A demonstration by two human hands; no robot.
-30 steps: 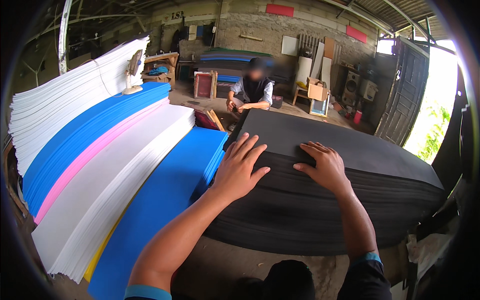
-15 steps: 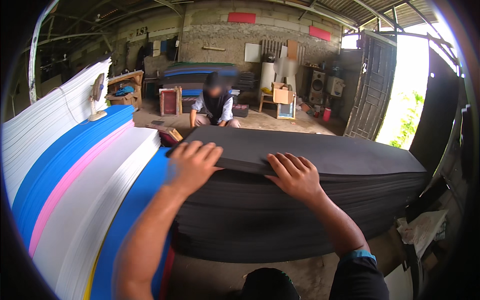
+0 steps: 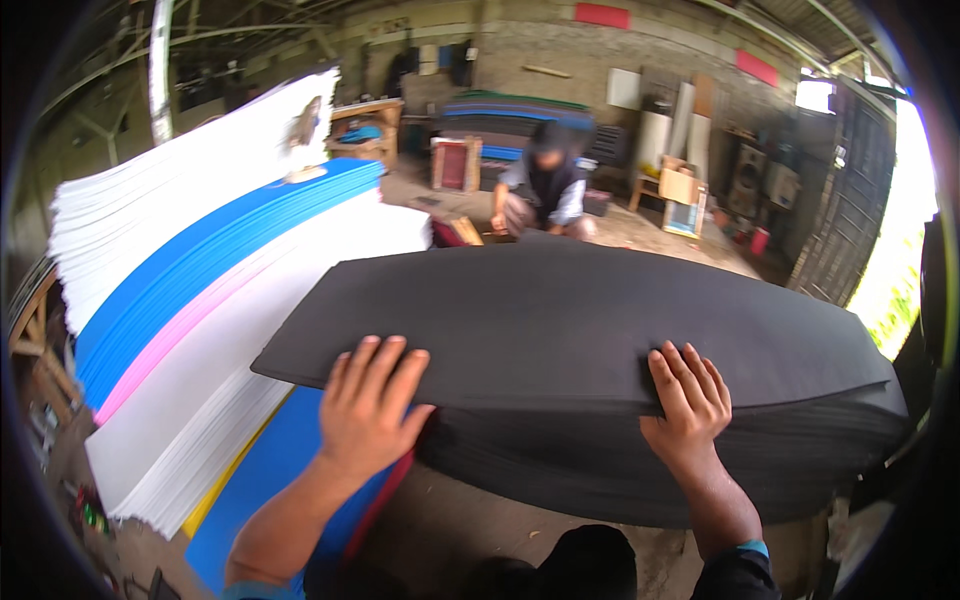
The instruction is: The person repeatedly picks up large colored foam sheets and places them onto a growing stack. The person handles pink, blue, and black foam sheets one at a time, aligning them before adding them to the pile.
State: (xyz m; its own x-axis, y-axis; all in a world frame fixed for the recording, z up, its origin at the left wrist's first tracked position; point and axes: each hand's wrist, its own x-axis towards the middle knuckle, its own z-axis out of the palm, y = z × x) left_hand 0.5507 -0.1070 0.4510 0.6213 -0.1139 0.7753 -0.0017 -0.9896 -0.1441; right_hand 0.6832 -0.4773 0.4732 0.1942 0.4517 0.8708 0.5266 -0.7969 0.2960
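Observation:
A large dark foam-like sheet [image 3: 540, 315] lies across the top of a tall stack of black sheets [image 3: 620, 465]. Its left end juts out past the stack, over the neighbouring blue sheets. At the sheet's near edge, my left hand [image 3: 365, 415] has its fingers over the top and its thumb at the rim, holding it left of the middle. Farther right, my right hand [image 3: 690, 400] grips the same edge, fingers on top. The undersides of both grips are hidden.
Left of the black stack stand blue sheets [image 3: 275, 480], white sheets [image 3: 190, 420], pink sheets [image 3: 190, 350] and a taller white stack [image 3: 180, 180]. A small fan [image 3: 305, 140] sits on blue sheets. Beyond, a co-worker [image 3: 550, 180] crouches. An open door [image 3: 850, 190] stands at right.
The top sheet has shifted left and now overhangs the stack's left end. My hands are farther apart along its near edge. The view has turned left.

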